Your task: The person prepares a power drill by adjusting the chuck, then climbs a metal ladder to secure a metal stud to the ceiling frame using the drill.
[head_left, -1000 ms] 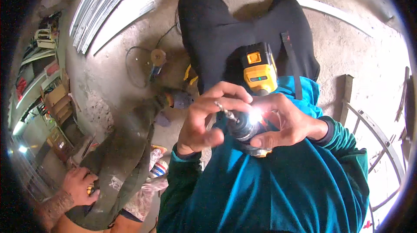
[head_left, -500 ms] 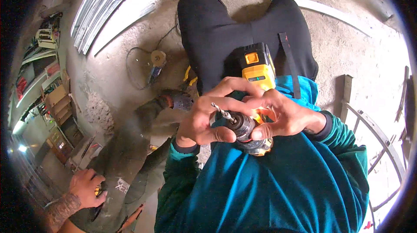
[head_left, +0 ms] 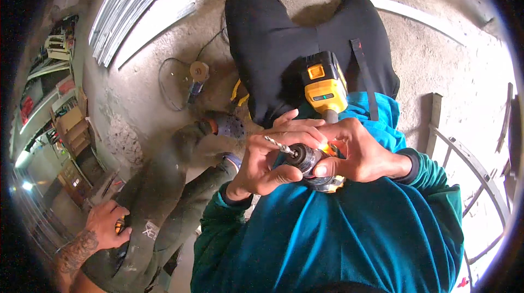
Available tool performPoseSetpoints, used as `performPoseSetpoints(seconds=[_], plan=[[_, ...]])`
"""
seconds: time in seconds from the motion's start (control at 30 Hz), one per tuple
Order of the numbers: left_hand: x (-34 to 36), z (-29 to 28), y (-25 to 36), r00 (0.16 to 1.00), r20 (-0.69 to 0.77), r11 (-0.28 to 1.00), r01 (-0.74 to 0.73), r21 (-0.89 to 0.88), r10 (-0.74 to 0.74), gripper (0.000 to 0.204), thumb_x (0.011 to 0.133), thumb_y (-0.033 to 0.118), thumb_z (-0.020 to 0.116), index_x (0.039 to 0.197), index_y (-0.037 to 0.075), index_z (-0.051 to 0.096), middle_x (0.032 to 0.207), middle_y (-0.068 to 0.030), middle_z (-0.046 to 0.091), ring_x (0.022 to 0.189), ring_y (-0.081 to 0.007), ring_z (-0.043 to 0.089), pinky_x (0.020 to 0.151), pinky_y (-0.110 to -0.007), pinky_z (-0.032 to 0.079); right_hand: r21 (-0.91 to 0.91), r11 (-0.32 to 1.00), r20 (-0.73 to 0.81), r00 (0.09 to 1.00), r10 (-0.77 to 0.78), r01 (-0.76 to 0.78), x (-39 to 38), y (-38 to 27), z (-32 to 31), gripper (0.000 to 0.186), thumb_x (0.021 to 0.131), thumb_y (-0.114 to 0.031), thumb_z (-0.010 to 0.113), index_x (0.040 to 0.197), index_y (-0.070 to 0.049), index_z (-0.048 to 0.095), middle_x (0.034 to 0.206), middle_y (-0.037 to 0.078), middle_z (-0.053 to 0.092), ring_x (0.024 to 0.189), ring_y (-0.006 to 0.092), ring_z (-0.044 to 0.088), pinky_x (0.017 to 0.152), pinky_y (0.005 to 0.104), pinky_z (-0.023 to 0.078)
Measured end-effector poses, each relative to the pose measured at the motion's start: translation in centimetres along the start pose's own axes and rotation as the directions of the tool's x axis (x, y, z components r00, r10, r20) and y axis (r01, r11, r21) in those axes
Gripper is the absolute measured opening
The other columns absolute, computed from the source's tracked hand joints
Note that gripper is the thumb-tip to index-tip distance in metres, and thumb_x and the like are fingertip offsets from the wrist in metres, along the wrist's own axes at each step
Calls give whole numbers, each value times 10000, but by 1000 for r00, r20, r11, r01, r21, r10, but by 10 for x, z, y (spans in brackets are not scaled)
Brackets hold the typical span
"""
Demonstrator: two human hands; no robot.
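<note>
I hold a yellow-and-black cordless drill upright over my teal clothing, its battery (head_left: 323, 86) resting toward my black-clad legs. A silver spiral bit (head_left: 277, 143) sticks out of the dark chuck (head_left: 304, 157) toward the upper left. My left hand (head_left: 265, 164) is closed round the chuck, thumb along its side and fingers curled over the top. My right hand (head_left: 357, 154) grips the drill's head from the right, its thumb pressed near the collar. The fingers behind the tool are partly hidden.
At lower left a co-worker's tattooed hand (head_left: 106, 227) holds a small yellow-and-black tool on their olive trousers. An angle grinder (head_left: 196, 80) with a cord lies on the concrete floor (head_left: 420, 63). Metal profiles (head_left: 136, 3) lie upper left; a curved steel frame (head_left: 475, 167) stands right.
My left fingers have closed in and the thumb has come onto the chuck. The drill's bright light no longer shows. The co-worker's legs have shifted and their hand has moved slightly.
</note>
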State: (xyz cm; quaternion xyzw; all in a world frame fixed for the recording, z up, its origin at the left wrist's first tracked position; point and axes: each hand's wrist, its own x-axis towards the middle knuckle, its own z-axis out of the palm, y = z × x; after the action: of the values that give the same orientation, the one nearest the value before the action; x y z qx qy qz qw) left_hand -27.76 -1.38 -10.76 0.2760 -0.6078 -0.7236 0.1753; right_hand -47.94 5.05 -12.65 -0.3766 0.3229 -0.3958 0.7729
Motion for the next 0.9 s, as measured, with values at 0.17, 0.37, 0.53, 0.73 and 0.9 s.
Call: performPoseSetpoints(seconds=[0.17, 0.37, 0.53, 0.73, 0.9], plan=[[4, -7, -14, 996, 28, 995, -81, 53, 80, 458, 816, 419, 655, 1051, 26, 652, 1161, -135, 624, 1216, -293, 501, 1101, -430, 177, -122, 983, 56, 990, -133, 139, 12, 10, -11, 352, 830, -264, 697, 1074, -37, 583, 948, 77, 601, 851, 172, 559, 716, 310, 458], [19, 5, -18, 984, 52, 960, -153, -234, 169, 488, 841, 450, 619, 1067, 18, 617, 1214, -172, 578, 1248, -316, 451, 1104, -454, 166, 8, 994, 93, 990, -110, 110, 13, 9, -10, 380, 809, -283, 718, 1042, -8, 596, 908, 89, 632, 798, 164, 578, 675, 307, 456], [4, 7, -7, 996, 6, 995, -94, 23, 94, 470, 856, 425, 607, 1054, -2, 591, 1095, -140, 622, 1169, -302, 523, 1073, -435, 222, 39, 999, 4, 999, 33, -33, 3, 4, -2, 314, 784, -269, 736, 916, -3, 635, 793, 79, 643, 692, 149, 573, 608, 311, 447], [3, 7, -9, 994, -87, 996, -67, -63, 61, 464, 844, 365, 636, 1083, -29, 577, 1103, -182, 606, 1120, -311, 542, 1004, -423, 350, -168, 976, -135, 978, -160, 137, 4, 1, 8, 313, 803, -244, 713, 948, 4, 591, 795, 74, 609, 698, 153, 556, 636, 328, 446], [14, -3, -18, 992, -69, 971, -114, -212, 101, 428, 856, 319, 629, 1077, -45, 585, 1124, -187, 586, 1100, -297, 540, 979, -425, 393, -163, 977, -15, 990, -139, 135, 9, -1, -5, 320, 768, -199, 739, 950, 4, 570, 812, 74, 604, 717, 143, 556, 654, 311, 461]])
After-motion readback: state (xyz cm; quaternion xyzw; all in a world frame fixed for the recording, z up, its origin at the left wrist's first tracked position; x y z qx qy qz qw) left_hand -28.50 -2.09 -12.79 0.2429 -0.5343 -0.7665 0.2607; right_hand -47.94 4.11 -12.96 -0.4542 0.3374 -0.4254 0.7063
